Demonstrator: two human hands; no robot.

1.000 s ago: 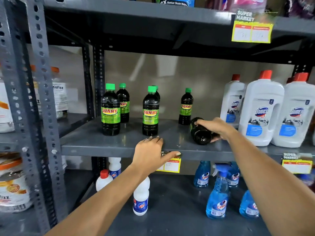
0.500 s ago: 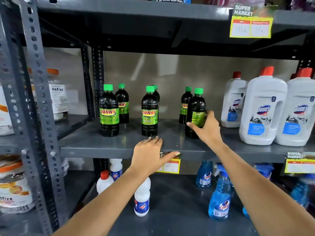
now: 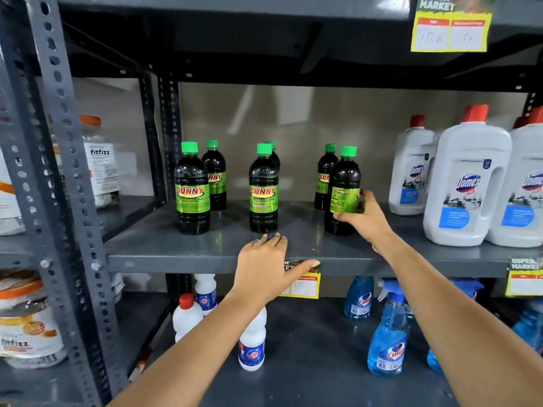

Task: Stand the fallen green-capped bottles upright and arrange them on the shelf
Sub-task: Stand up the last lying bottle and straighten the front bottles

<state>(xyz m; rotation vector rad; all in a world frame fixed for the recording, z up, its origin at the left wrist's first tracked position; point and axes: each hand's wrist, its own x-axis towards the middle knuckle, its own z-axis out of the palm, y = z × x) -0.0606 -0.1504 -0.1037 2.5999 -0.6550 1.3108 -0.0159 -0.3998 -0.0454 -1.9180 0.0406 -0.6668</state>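
Green-capped and dark, the rightmost Sunny bottle (image 3: pixel 343 192) stands upright on the grey metal shelf (image 3: pixel 182 254) with the right hand (image 3: pixel 363 220) wrapped around its lower half, thumb across the front under the label and fingers hidden behind it. Its label faces sideways, so the brand name is hard to read. Half a second ago the hand gripped it higher; now it sits lower and the bottle is a little farther forward. The left hand (image 3: pixel 266 267) lies flat and open on the shelf's front edge, holding nothing, thumb over a yellow price tag (image 3: pixel 305 284) and partly covering it, unchanged from before. Five more green-capped bottles (image 3: pixel 192 189) stand upright to the left and behind, one almost hidden. White Domex jugs (image 3: pixel 467 183) stand to the right, the outermost cut off by the frame.
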